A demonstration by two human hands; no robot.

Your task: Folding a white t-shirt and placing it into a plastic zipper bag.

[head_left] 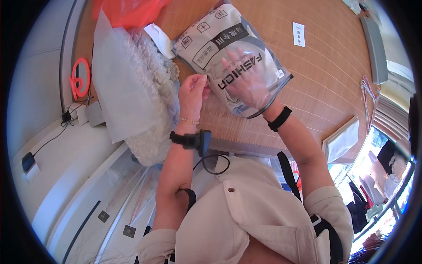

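A clear plastic garment bag with black print lies on the wooden table, something pale and folded showing inside its far part. My right hand is inside the bag through its near opening. Its fingers are spread and lie flat, seen through the plastic. At the bag's left edge my left hand is closed, thumb and fingertips pinching the plastic. Left of it lies a heap of fluffy white lace fabric, partly under a translucent white sheet.
A red plastic bag sits at the far left. On the table lie a small white card and, at the right edge, a stack of flat clear bags. A grey bar borders the far right. A pink ring-shaped object stands left.
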